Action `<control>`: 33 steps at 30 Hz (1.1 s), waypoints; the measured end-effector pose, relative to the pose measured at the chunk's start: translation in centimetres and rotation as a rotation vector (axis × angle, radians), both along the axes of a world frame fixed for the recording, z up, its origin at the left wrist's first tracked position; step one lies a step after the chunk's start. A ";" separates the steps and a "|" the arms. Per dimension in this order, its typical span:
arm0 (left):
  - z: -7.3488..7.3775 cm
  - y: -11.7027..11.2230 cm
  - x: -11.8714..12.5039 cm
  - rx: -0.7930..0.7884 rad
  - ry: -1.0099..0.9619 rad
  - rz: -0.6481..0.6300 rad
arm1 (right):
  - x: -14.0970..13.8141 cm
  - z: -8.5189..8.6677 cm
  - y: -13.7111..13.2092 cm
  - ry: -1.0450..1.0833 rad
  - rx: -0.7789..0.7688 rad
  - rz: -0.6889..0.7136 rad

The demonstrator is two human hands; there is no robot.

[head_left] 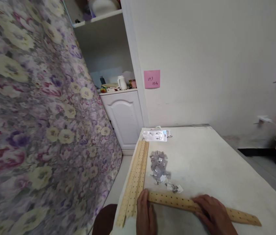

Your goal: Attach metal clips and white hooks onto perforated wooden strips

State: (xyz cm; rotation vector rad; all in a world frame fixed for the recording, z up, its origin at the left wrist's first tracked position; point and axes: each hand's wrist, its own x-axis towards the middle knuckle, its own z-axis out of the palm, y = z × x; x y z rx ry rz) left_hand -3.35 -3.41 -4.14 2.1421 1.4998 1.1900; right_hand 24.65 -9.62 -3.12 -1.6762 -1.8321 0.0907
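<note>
A long wooden strip (177, 201) with rows of small holes lies across the near edge of the white table (213, 163). My left hand (145, 213) rests flat on its left end, fingers stretched out. My right hand (213, 213) lies flat on the strip's middle, fingers pressing down on it. Two more perforated wooden strips (136, 184) lie side by side along the table's left edge. A pile of small clear bags with metal parts (160, 168) sits just beyond the strip.
A clear blister pack (155, 135) lies at the table's far left corner. A pink sticky note (152, 79) hangs on the wall. A floral cloth (35, 124) fills the left. A white cabinet (124, 117) with a jug stands behind.
</note>
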 end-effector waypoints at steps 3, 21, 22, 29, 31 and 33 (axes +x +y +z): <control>0.0 -0.2 0.0 -0.010 -0.010 0.025 | 0.7 -0.3 -0.2 0.008 -0.016 0.000; -1.6 0.8 0.0 -0.027 0.051 0.000 | 1.2 0.0 -0.2 0.094 -0.197 0.015; -1.6 0.9 0.0 -0.018 0.058 -0.004 | 1.1 0.0 -0.2 0.105 -0.203 0.012; -1.7 0.9 0.2 0.021 0.080 -0.009 | 0.5 1.0 0.4 0.286 -0.158 -0.036; -1.8 0.8 0.3 0.029 0.064 -0.010 | -0.2 1.7 1.2 0.381 -0.146 -0.026; -1.8 0.7 0.3 0.032 0.048 -0.018 | -1.1 2.3 2.4 0.441 -0.145 -0.012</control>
